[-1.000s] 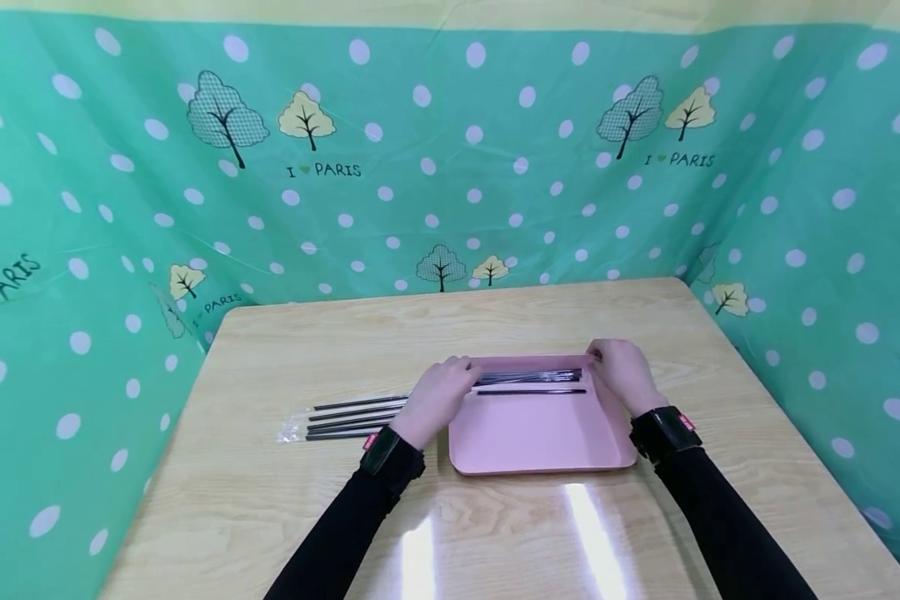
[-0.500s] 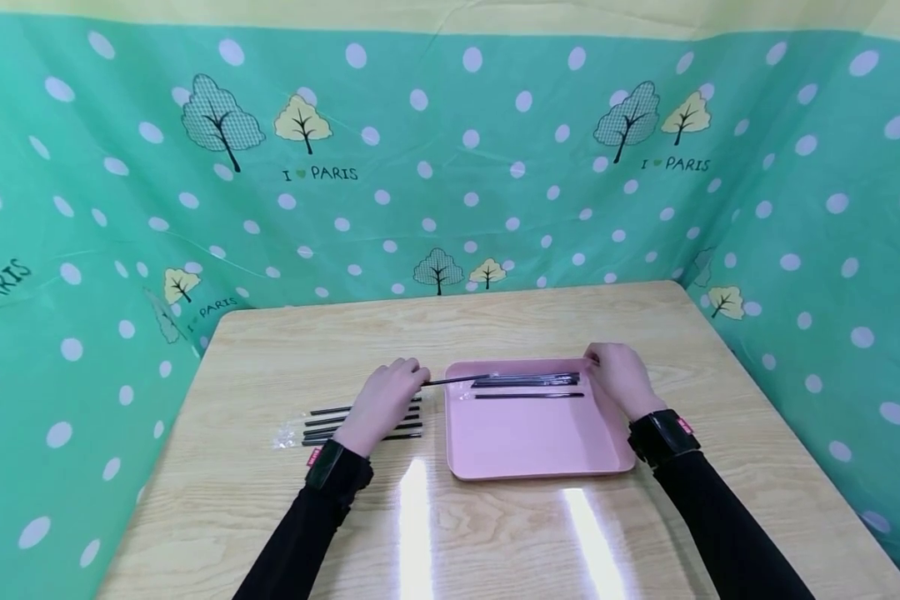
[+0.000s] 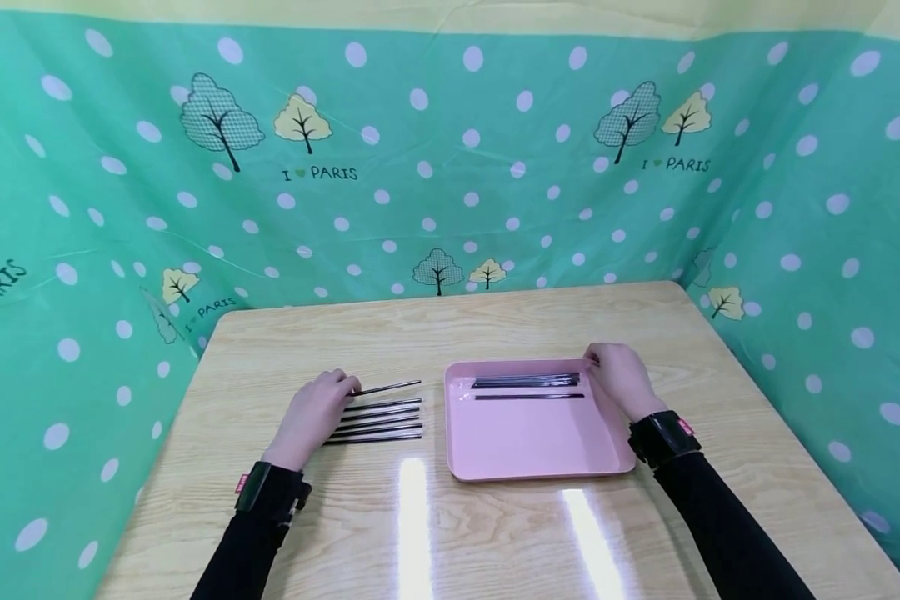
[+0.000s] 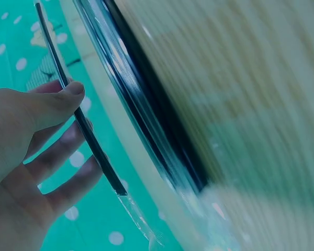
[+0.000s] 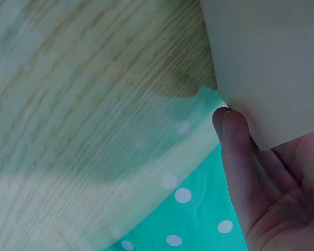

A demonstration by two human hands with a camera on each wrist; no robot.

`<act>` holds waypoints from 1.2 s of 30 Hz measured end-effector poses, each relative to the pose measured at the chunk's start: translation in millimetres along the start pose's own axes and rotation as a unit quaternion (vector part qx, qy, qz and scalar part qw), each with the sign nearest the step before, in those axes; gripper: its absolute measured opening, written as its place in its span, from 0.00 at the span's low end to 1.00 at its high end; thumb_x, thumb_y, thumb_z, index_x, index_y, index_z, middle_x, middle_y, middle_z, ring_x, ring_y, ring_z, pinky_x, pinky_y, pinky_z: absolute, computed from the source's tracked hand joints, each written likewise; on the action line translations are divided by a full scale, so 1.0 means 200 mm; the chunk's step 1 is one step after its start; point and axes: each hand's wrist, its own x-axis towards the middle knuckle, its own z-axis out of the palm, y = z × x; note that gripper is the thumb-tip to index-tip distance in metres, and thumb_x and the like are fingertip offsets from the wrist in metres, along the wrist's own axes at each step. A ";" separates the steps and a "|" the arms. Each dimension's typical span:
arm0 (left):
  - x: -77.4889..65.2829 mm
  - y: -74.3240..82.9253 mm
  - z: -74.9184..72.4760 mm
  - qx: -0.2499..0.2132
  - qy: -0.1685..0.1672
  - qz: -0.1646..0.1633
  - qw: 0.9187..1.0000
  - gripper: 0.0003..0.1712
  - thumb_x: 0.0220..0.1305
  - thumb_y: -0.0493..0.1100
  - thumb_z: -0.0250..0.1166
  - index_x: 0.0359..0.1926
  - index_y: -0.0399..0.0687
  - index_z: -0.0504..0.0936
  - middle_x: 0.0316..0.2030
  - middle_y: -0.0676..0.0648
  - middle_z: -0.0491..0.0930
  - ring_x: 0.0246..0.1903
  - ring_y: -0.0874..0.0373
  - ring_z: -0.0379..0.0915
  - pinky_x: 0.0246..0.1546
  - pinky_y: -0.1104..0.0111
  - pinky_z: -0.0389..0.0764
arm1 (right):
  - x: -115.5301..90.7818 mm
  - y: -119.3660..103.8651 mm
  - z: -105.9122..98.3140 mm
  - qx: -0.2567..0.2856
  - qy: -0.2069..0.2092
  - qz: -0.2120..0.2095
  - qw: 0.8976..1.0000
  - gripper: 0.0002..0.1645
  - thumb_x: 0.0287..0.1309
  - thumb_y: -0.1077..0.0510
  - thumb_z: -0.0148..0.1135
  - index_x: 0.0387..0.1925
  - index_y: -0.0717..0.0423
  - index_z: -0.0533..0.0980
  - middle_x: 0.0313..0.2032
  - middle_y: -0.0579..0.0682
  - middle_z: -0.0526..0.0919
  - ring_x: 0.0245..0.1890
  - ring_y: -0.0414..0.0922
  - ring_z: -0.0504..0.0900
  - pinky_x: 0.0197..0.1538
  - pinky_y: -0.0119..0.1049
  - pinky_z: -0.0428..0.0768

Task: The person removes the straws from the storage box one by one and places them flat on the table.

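My left hand (image 3: 311, 421) pinches one thin black straw-like stick (image 4: 102, 162) in a clear plastic wrapper between thumb and fingers. In the head view this stick sticks out to the right of the hand, at the far side of a row of similar wrapped sticks (image 3: 378, 422) on the table. My right hand (image 3: 621, 379) grips the far right corner of a shallow pink tray (image 3: 532, 442). Inside the tray, near its far edge, lie a tight bunch of the same sticks (image 3: 525, 381) and one single stick (image 3: 529, 397) just in front of it.
Everything stands on a light wooden table (image 3: 495, 533). A green curtain (image 3: 450, 167) with white dots and printed trees encloses the back and both sides. Bare wood separates the row of sticks from the tray's left wall.
My left hand has moved left, away from the tray, carrying one wrapped stick from over it to the row on the table. My right hand and the tray stay put.
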 end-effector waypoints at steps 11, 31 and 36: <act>-0.02 -0.03 0.00 0.004 -0.010 -0.003 1.000 0.09 0.60 0.30 0.71 0.39 0.46 0.85 0.33 0.46 0.82 0.35 0.49 0.81 0.32 0.58 0.81 | -0.01 0.00 0.01 -0.002 0.007 -0.002 1.000 0.06 0.65 0.66 0.63 0.36 0.63 0.85 0.35 0.60 0.89 0.39 0.58 0.87 0.46 0.52 0.84; -0.03 -0.01 0.02 0.005 -0.017 -0.018 1.000 0.08 0.63 0.31 0.68 0.41 0.47 0.86 0.35 0.45 0.84 0.38 0.47 0.82 0.33 0.52 0.81 | 0.00 0.01 0.00 0.004 0.002 -0.006 1.000 0.06 0.65 0.68 0.63 0.37 0.64 0.84 0.36 0.62 0.88 0.39 0.59 0.87 0.45 0.53 0.83; -0.03 -0.01 0.04 0.008 -0.028 -0.027 0.999 0.08 0.65 0.32 0.68 0.42 0.47 0.86 0.36 0.46 0.84 0.39 0.47 0.82 0.36 0.51 0.81 | 0.01 0.01 0.01 0.000 -0.003 -0.002 1.000 0.06 0.65 0.67 0.62 0.37 0.64 0.85 0.36 0.61 0.89 0.39 0.59 0.87 0.45 0.53 0.83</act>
